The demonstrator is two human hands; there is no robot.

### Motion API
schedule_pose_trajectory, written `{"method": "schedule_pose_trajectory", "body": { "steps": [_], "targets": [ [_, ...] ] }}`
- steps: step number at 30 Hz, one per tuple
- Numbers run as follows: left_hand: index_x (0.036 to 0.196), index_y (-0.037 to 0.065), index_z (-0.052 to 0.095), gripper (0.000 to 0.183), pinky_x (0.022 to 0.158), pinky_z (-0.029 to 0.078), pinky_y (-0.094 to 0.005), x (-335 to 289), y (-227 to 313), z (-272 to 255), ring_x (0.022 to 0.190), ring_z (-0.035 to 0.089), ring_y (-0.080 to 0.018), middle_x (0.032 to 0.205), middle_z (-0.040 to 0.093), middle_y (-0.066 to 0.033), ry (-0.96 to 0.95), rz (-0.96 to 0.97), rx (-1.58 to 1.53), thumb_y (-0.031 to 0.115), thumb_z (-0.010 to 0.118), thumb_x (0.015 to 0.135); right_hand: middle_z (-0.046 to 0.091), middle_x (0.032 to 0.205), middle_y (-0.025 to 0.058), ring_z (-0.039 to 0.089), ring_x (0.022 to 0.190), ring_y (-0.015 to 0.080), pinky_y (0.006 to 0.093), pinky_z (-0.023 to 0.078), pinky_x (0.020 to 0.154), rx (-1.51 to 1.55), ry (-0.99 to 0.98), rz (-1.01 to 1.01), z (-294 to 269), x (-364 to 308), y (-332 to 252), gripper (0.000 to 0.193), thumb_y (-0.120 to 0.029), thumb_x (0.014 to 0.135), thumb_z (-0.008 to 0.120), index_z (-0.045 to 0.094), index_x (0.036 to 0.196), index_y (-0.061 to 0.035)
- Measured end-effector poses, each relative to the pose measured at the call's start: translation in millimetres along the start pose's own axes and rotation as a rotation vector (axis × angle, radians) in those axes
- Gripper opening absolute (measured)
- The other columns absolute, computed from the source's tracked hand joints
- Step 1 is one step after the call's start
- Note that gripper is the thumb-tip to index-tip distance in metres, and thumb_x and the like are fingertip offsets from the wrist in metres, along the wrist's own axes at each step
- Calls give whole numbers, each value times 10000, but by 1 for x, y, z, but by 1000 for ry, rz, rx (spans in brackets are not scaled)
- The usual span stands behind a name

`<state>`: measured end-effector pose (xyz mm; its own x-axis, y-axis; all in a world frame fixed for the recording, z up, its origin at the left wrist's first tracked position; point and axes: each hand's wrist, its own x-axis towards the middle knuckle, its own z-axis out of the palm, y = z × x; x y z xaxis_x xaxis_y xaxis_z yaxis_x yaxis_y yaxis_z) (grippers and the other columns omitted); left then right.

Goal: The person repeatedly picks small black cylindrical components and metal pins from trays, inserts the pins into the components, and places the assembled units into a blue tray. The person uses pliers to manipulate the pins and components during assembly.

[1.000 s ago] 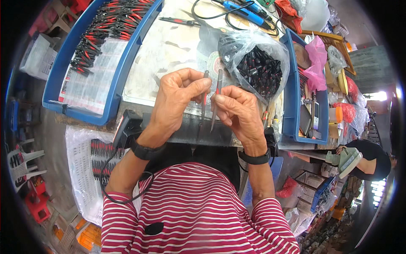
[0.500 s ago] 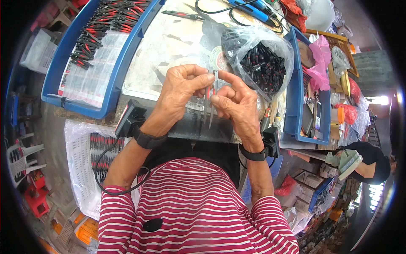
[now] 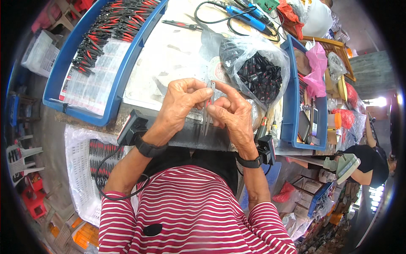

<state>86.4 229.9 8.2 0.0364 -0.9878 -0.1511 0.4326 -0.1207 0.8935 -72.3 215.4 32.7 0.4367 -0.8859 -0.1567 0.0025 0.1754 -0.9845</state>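
My left hand (image 3: 182, 99) pinches the upper end of a slim silver tool (image 3: 212, 85), which looks like tweezers with two narrow prongs pointing down toward me. A small hole and a touch of red show near its top. Closed around the other side is my right hand (image 3: 231, 111), index finger at the top end and thumb by the prongs. Beyond the right hand, a clear plastic bag (image 3: 230, 51) lies open with many small black parts (image 3: 258, 76) inside. Farther off on the table rests a black-and-red pointed tool (image 3: 182, 24).
A blue tray (image 3: 114, 91) of black-and-red tools is at left, another blue tray (image 3: 288, 106) at right. Blue-handled corded tools (image 3: 249, 19) lie at the back. Below the table's left edge sits a white basket (image 3: 80, 169). A person (image 3: 368, 165) is at far right.
The table and things on it sit slightly lower in view. Both hands stay on the slim silver tool, which has tilted a little.
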Motion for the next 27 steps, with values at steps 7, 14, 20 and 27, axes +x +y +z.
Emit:
{"method": "schedule_pose_trajectory", "body": {
  "steps": [7, 14, 20, 27],
  "targets": [
    [826, -5, 628, 148, 562, 441, -216, 0, -1, -2, 584, 541, -83, 673, 621, -45, -18, 3, -9, 127, 692, 802, 607, 690, 11, 530, 530, 56, 167, 371, 430, -21, 1, -7, 0, 1, 3, 565, -113, 806, 697, 452, 1297, 21],
    [832, -4, 628, 154, 562, 439, -217, -1, -2, -2, 585, 540, -83, 671, 619, -42, -10, -1, -1, 133, 693, 803, 598, 677, 14, 519, 521, 54, 166, 355, 427, 15, 3, -10, 3, 2, 4, 554, -90, 806, 694, 457, 1292, 28],
    [818, 0, 631, 154, 561, 432, -216, 0, -4, -2, 583, 532, -81, 664, 616, -37, -1, -9, -21, 139, 696, 800, 582, 658, 13, 497, 514, 54, 176, 334, 430, 13, 27, -1, 6, 2, 2, 547, -71, 797, 695, 465, 1280, 43],
    [787, 4, 637, 151, 557, 421, -212, 1, -3, -6, 577, 529, -86, 666, 614, -35, -3, -45, -9, 144, 692, 788, 591, 674, 26, 510, 518, 66, 182, 348, 432, -49, 23, 8, 7, 2, 1, 544, -75, 803, 686, 461, 1281, 53]
  ]
}}
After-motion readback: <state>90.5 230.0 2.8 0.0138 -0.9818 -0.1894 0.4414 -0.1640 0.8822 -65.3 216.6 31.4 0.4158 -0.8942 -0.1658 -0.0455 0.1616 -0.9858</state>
